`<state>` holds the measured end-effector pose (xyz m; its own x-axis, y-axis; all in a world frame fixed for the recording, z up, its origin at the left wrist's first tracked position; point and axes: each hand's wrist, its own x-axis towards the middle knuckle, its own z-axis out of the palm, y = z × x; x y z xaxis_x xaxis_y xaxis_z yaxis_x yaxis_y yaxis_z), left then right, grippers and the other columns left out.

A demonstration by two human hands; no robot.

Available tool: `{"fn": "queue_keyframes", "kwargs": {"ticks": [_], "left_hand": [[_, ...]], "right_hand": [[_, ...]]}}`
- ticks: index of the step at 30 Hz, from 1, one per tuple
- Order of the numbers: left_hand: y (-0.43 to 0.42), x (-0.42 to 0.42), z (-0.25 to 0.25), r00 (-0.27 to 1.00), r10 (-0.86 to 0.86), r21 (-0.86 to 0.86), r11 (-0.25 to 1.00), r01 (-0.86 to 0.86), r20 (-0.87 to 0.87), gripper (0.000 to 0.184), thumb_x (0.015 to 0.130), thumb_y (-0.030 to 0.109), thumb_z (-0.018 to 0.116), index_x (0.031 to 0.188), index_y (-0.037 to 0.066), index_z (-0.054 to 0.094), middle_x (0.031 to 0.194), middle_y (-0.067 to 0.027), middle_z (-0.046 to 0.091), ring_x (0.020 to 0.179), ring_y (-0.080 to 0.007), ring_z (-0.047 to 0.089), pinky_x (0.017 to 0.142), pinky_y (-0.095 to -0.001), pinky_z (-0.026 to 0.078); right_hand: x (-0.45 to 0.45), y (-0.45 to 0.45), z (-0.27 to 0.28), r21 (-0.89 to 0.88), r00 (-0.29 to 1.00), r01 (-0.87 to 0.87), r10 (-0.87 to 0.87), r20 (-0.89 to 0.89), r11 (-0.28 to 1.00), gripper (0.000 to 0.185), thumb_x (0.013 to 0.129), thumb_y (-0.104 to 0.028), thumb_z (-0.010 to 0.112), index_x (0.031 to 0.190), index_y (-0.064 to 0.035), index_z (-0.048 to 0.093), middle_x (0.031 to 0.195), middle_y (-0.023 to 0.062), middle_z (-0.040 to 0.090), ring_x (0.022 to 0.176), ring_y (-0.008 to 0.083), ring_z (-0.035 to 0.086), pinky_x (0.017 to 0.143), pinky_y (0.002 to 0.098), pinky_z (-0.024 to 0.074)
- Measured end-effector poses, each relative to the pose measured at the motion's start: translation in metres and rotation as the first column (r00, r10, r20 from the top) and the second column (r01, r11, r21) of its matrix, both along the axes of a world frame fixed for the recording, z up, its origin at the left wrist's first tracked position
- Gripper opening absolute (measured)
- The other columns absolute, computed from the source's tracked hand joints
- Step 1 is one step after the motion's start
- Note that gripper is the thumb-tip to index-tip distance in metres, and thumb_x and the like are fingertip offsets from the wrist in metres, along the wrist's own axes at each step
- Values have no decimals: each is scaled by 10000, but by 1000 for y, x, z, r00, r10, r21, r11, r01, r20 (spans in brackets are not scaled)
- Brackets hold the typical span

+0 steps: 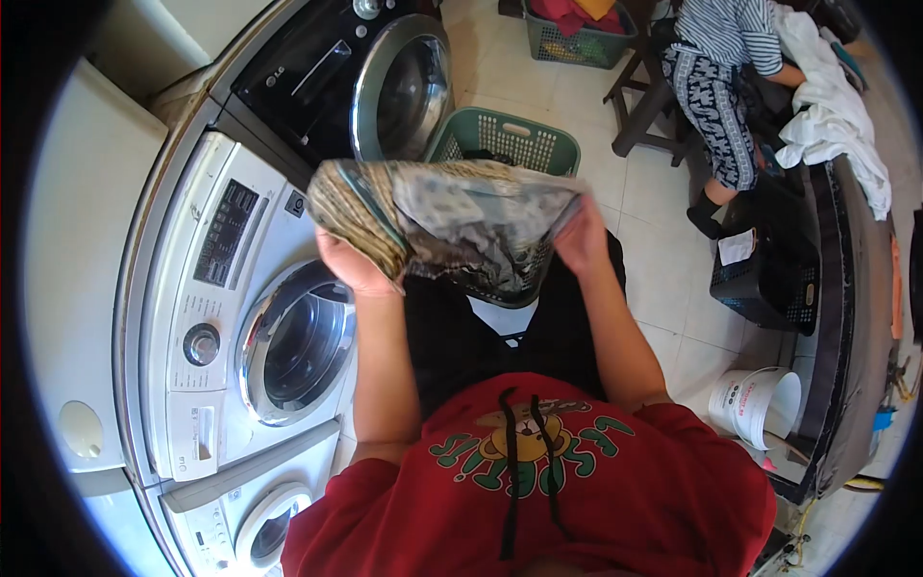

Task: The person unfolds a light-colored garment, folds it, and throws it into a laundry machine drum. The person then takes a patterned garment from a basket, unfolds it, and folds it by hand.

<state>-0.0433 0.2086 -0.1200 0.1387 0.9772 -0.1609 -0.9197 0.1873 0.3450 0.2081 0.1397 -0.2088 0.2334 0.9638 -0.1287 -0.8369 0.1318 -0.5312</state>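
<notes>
A patterned cloth (461, 216), beige, grey and green with stripes at one end, is stretched between my two hands. My left hand (358, 262) grips its striped end, the fingers partly hidden behind the fabric. At the other end my right hand (583, 237) is closed on the cloth's edge, slightly blurred. Below and behind the cloth stands a green plastic laundry basket (553, 144) between my knees, with dark items partly visible inside. What kind of garment or linen the cloth is, I cannot make out.
Left stand a white front-loading washing machine (216, 385) and a black one with its round door (402, 91) swung out. Another laundry basket (577, 50) holds colourful clothes. At right, a seated person (716, 77) handles white fabric (836, 115) near a black basket (760, 288) and white bucket (750, 404).
</notes>
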Motion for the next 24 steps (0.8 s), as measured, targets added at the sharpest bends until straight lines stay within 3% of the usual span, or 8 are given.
{"fn": "queue_keyframes", "kwargs": {"ticks": [1,3,4,6,11,16,21,24], "left_hand": [[5,2,-14,984,137,-26,990,-141,-117,435,902,314,368,1178,-1,487,1201,-156,516,1094,-278,499,983,-406,336],[-4,7,-40,766,-473,295,879,375,434,546,872,415,381,1207,-9,464,1220,-156,502,1126,-285,468,999,-426,312],[-6,12,-47,761,-484,300,873,385,432,546,872,415,381,1207,-9,464,1220,-156,502,1126,-285,468,999,-426,312],[-11,21,-57,913,-343,-130,918,376,221,634,839,494,397,1221,-9,446,1241,-170,477,1142,-295,448,996,-440,309],[1,-18,-45,944,-301,5,953,303,136,665,823,521,415,1240,5,426,1271,-188,441,1151,-316,433,993,-443,305],[15,-57,-33,955,-234,266,947,181,182,644,803,514,467,1221,25,448,1254,-162,465,1163,-296,428,1004,-444,287],[12,-63,-33,944,-241,332,930,158,227,609,799,512,480,1192,47,480,1225,-136,494,1160,-292,428,1012,-459,271],[3,-67,-30,967,-173,267,956,120,186,606,798,508,484,1195,50,479,1226,-136,494,1162,-288,428,1012,-462,272]], "right_hand": [[2,2,22,-21,986,144,-146,-80,989,383,898,-358,409,1145,-86,518,1093,115,576,1003,263,551,851,373,446],[15,4,18,-117,971,84,-108,-214,990,433,878,-366,456,1177,-56,500,1123,136,564,1016,278,547,866,406,439],[16,3,8,-112,970,95,-118,-214,989,433,878,-366,456,1177,-56,500,1123,136,564,1016,278,547,866,406,439],[13,-5,-18,-377,969,-244,207,-137,893,434,876,-330,492,1208,-52,473,1121,147,554,981,274,559,837,368,457],[20,-39,-11,-425,964,78,40,262,902,336,818,-75,565,1150,-51,528,912,71,591,802,155,575,733,229,467],[72,-47,61,51,520,389,-265,812,920,374,738,61,574,1096,-45,548,716,-6,498,632,57,452,612,155,370],[69,-50,85,188,199,452,-304,932,872,361,744,62,572,1089,-42,548,704,-11,504,601,55,429,593,149,347],[77,-63,74,94,309,438,-248,918,894,353,746,48,570,1088,-33,545,761,7,531,647,71,451,625,160,361]]}}
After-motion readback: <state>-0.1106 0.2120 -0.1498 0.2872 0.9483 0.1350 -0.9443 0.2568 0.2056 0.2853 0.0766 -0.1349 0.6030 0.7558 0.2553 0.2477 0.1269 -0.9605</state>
